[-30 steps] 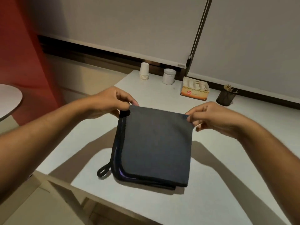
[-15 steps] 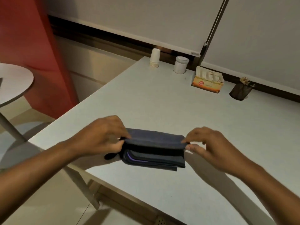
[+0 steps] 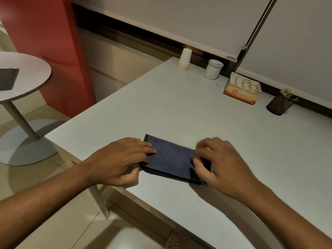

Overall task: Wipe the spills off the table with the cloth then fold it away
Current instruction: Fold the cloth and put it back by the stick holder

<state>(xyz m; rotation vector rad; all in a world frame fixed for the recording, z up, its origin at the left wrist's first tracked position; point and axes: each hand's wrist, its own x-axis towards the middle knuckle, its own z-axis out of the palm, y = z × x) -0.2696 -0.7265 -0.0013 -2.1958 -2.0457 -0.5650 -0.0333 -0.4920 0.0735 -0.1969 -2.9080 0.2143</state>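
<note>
A dark blue cloth (image 3: 171, 157), folded into a narrow rectangle, lies flat on the pale grey table (image 3: 179, 108) near its front left corner. My left hand (image 3: 122, 162) rests on the cloth's left end, fingers flat on top and thumb at the near edge. My right hand (image 3: 221, 164) covers the right end, thumb and fingers curled around that end; it is motion-blurred. No spill is visible on the tabletop.
Along the far edge stand a stack of paper cups (image 3: 184, 60), a white jar (image 3: 212, 69), an orange box (image 3: 242, 88) and a dark mesh holder (image 3: 279, 104). A round side table (image 3: 32, 78) with a dark item stands at the left, beside a red wall.
The cloth, held up hanging from both hands a second ago, was folded over and laid down; it now lies flat and narrow on the table with both hands on its ends.
</note>
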